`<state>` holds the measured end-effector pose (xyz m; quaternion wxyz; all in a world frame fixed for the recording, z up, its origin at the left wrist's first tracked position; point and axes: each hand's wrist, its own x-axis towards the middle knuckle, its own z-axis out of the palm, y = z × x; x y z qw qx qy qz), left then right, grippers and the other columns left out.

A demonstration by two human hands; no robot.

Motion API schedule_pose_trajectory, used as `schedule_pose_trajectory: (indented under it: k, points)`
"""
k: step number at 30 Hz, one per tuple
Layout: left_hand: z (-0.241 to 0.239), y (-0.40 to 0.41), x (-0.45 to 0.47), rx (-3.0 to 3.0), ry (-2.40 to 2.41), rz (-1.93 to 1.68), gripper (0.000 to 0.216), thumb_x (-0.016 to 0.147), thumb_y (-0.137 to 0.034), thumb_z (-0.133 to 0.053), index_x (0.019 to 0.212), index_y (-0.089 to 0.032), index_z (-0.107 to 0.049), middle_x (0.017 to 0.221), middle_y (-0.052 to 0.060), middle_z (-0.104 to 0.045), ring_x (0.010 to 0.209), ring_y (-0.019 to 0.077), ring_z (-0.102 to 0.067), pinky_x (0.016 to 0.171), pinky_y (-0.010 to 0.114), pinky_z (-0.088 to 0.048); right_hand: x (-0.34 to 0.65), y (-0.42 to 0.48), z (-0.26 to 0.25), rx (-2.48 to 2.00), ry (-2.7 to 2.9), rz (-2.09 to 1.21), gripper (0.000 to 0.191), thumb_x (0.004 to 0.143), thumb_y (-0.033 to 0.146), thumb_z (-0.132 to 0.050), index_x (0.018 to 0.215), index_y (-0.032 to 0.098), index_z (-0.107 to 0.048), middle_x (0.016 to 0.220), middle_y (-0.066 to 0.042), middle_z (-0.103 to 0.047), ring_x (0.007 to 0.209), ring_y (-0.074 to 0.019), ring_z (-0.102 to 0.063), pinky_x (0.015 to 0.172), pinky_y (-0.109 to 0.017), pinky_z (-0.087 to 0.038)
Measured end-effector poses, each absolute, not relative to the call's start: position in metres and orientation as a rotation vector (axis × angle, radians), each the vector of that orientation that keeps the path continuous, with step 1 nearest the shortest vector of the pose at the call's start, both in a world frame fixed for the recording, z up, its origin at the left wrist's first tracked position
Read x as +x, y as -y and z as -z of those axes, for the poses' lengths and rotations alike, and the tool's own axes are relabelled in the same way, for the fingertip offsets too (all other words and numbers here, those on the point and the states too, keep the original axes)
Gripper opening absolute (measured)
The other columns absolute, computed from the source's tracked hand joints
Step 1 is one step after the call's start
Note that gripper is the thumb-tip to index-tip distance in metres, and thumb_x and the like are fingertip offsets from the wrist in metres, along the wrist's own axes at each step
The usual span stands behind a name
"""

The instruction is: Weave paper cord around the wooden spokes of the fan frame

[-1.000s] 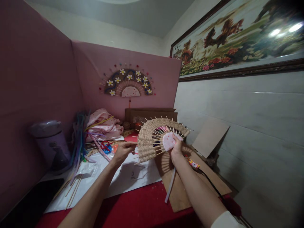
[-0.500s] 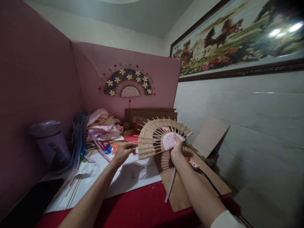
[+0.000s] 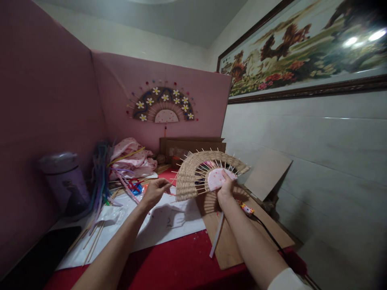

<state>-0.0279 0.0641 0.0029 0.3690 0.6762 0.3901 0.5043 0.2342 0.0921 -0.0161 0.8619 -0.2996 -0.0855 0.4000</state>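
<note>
A woven fan (image 3: 189, 181) of tan cord on thin sticks is held tilted above the table, its stick tips jutting past the outer rim. My right hand (image 3: 226, 191) grips it by the pink half-round base (image 3: 215, 179), the thumb lying on top of the spotted cloth. Just left of the fan, my left hand (image 3: 156, 192) has its thumb and fingers pinched together close to the stick tips. Whatever may be in that pinch is too small to make out.
A finished fan (image 3: 163, 104) with white flowers hangs on the pink panel. Pipe cleaners (image 3: 101, 173), spotted cloth (image 3: 133, 155) and a purple tumbler (image 3: 66, 185) stand at left. Under my right arm lie a cardboard sheet (image 3: 229, 245), a glue stick (image 3: 217, 237) and a black cable (image 3: 267, 229).
My left hand has drawn slightly left, away from the fan's edge, and its fingers have closed into a tighter pinch. The fan has shifted slightly in my right hand's grip.
</note>
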Motion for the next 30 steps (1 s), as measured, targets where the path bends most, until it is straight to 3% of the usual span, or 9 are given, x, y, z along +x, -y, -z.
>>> schedule_pose_trajectory:
  k: [13,25,30]
  points:
    - [-0.004,-0.044,-0.014,2.536,-1.335,-1.330,0.013,0.077,-0.017,-0.054,0.066,-0.018,-0.060,0.077,0.003,-0.058,0.072,0.0145,-0.051,0.063,0.025,-0.037,0.229,-0.089,0.013,-0.644,0.133,-0.808,0.027,0.058,0.019,-0.069,0.081,0.015,-0.055,0.067,0.004,-0.063,0.057,-0.0116,-0.061,0.055,-0.024,-0.053]
    - [0.002,-0.054,-0.018,2.594,-1.319,-1.504,0.013,0.077,-0.023,-0.058,0.066,-0.018,-0.056,0.072,0.003,-0.056,0.072,0.0165,-0.049,0.069,0.030,-0.039,0.233,-0.094,0.020,-0.638,0.136,-0.814,0.025,0.061,0.020,-0.067,0.082,0.015,-0.055,0.067,0.004,-0.064,0.057,-0.0115,-0.061,0.057,-0.025,-0.054]
    - [0.000,-0.053,-0.015,2.607,-1.319,-1.539,0.015,0.080,-0.017,-0.053,0.065,-0.017,-0.058,0.077,0.005,-0.056,0.076,0.0170,-0.049,0.070,0.030,-0.040,0.235,-0.095,0.022,-0.616,0.134,-0.829,0.022,0.063,0.021,-0.065,0.081,0.015,-0.054,0.065,0.004,-0.063,0.058,-0.0117,-0.062,0.059,-0.026,-0.054]
